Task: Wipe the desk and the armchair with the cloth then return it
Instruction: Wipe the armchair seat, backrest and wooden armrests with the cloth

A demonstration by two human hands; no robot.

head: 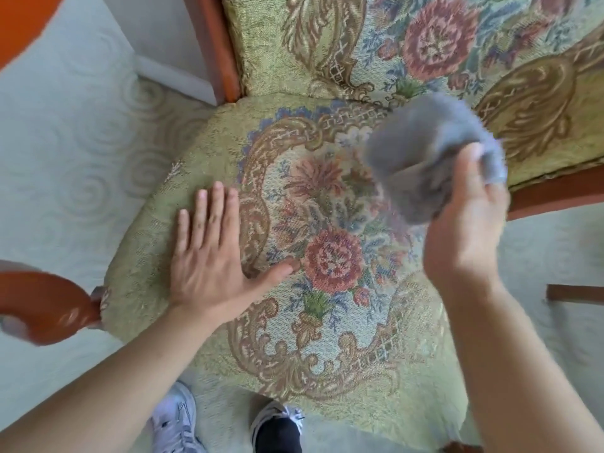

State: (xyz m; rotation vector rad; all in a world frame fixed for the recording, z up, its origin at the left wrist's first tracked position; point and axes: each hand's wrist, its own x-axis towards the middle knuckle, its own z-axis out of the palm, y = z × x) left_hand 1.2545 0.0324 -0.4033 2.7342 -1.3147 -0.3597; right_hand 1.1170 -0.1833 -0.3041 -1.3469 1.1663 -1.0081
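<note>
The armchair fills the view, with a green floral tapestry seat (327, 338) and a matching backrest (359, 44) in an orange-brown wooden frame. My left hand (212, 256) lies flat, palm down, fingers spread, on the left part of the seat. My right hand (464, 223) is raised above the seat's right side and grips a bunched grey cloth (425, 152), which is blurred and hangs clear of the fabric. The desk is not in view.
A wooden armrest (49, 305) curves in at the left, another rail (555, 194) runs at the right. Pale carpet with a swirl pattern (65, 158) surrounds the chair. My two shoes (277, 423) stand at the seat's front edge.
</note>
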